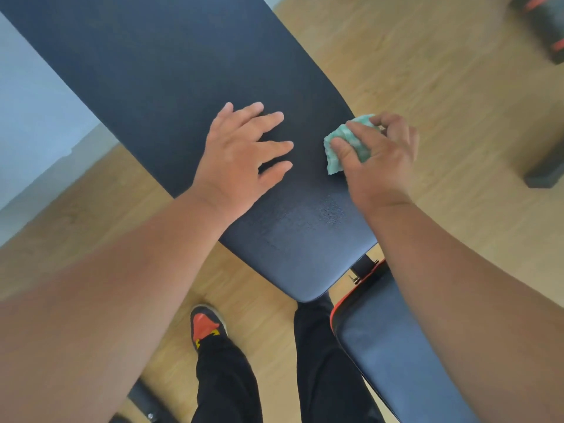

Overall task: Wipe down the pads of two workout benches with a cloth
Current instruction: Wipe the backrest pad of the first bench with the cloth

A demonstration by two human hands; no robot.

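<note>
On the long dark back pad (158,87) of the bench, both bare hands are working near its right edge. The left hand (241,154) is lying flat on the pad, fingers straight and spread, gripping nothing. Just beside it, the right hand (378,160) is holding a crumpled green cloth (341,148), its grip closed on the fabric with thumb and curled fingers, and pressing it against the pad close to the edge. A dull, speckled patch is showing on the pad below the hands (possibly damp, though the view is too soft to be sure). At lower right, a second pad (396,355) with red trim is sitting just beyond the first pad's rounded end. Below, black trousers and an orange-and-black shoe (207,326) are standing on the wooden floor (442,71).
</note>
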